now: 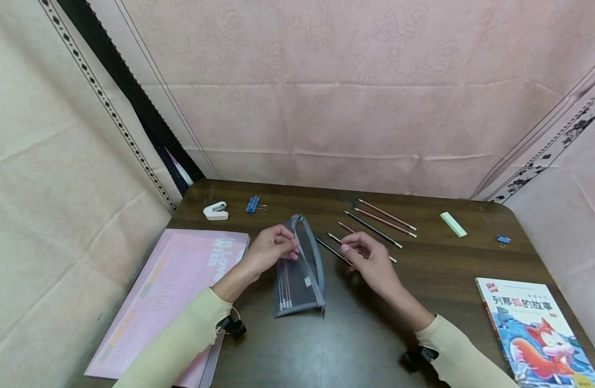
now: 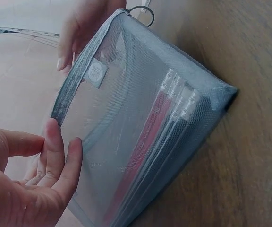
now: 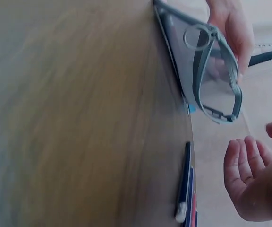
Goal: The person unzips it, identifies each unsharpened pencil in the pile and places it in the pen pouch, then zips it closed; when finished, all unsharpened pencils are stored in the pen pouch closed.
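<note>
A grey mesh pencil case (image 1: 299,280) stands unzipped at the middle of the table, its mouth gaping toward the right. Through the mesh, several pencils (image 2: 148,137) show inside, red and dark, with white erasers. My left hand (image 1: 275,248) pinches the case's upper rim between thumb and fingers. To the right, my right hand (image 1: 370,261) is held over several loose pencils (image 1: 375,229), its fingers loosely bent and nothing between them in the right wrist view. Part of the nearest dark pencils is hidden under that hand.
A pink folder (image 1: 171,296) lies under the left forearm. At the back left are a white stapler (image 1: 215,211) and a blue binder clip (image 1: 253,204). On the right are a pale green eraser-like block (image 1: 453,224), another blue clip (image 1: 503,238) and a picture book (image 1: 540,328).
</note>
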`<state>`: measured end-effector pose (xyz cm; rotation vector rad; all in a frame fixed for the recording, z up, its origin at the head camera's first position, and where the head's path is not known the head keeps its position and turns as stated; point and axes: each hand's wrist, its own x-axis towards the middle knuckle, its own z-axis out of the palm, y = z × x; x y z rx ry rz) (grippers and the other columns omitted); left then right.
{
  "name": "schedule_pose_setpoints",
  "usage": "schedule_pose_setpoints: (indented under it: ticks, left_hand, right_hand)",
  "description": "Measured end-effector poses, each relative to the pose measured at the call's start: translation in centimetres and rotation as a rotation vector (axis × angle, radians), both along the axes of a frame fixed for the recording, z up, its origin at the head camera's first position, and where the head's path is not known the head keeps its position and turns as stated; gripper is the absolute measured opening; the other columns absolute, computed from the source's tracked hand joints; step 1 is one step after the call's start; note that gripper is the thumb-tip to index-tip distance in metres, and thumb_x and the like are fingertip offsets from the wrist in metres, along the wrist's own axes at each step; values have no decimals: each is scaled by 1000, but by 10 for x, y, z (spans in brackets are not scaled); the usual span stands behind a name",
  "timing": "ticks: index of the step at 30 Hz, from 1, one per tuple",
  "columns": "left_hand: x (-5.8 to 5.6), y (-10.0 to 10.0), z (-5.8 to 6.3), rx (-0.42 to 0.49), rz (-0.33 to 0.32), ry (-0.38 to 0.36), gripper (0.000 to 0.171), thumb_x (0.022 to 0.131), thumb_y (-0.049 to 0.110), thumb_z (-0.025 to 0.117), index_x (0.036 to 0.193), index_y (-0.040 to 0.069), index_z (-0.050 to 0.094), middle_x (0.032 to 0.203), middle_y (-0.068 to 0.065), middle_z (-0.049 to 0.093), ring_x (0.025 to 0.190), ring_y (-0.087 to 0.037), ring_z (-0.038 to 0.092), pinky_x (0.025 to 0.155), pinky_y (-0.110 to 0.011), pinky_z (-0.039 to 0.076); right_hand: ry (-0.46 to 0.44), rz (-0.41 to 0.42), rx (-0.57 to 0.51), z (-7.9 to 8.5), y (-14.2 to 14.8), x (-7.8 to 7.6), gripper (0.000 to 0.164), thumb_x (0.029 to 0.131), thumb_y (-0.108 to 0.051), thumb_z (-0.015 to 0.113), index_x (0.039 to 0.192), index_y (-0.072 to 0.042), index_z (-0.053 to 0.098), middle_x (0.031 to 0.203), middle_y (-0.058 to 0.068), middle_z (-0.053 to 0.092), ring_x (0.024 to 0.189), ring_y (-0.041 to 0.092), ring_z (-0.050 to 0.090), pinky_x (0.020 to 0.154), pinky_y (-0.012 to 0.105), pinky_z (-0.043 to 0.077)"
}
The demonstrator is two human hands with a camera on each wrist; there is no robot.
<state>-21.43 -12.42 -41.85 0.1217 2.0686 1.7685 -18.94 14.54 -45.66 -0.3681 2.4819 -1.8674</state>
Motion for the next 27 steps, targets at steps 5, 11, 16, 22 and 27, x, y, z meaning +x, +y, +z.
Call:
schedule_pose_setpoints:
  ticks: [5,11,16,22,27]
  left_hand:
    - [1,0,-1,3,8,9,21,94,10,59,110,-1,52,99,-20,70,83,-24,72,89,-42,57]
    - [-3,0,-8,11,4,3,22,94,10,59,111,-3,52,99,-20,70,84,-25,71,92,-46,55]
    - [-9,-2,-24,15,9,-4,23,94,11,59,112,-2,51,100,-20,69,85,-26,71,95,-52,52]
    - [-10,-2,-29,14,22,13,26,93,17,62,112,2,52,100,-18,70,84,-23,71,92,-46,55]
    - [-10,-2,-29,11,25,26,22,93,16,63,108,4,53,98,-17,70,82,-23,71,86,-39,58]
  right_hand:
    - [32,-24,162,-14,8,-7,21,89,-32,69,107,-23,64,95,0,66,85,25,64,69,36,59]
    - [118,7,353,-20,10,-10,35,83,-31,75,113,-21,62,94,-4,68,84,13,63,67,26,53]
    - [239,10,522,-23,10,-11,40,80,-15,77,118,-15,64,96,3,67,82,14,64,70,29,54]
    - [285,-26,699,-24,7,-12,37,80,-21,77,115,-23,67,95,-2,66,78,10,61,63,29,49]
    - [313,-29,822,-24,4,-14,36,80,-22,77,114,-29,68,94,-5,65,79,10,62,58,30,48]
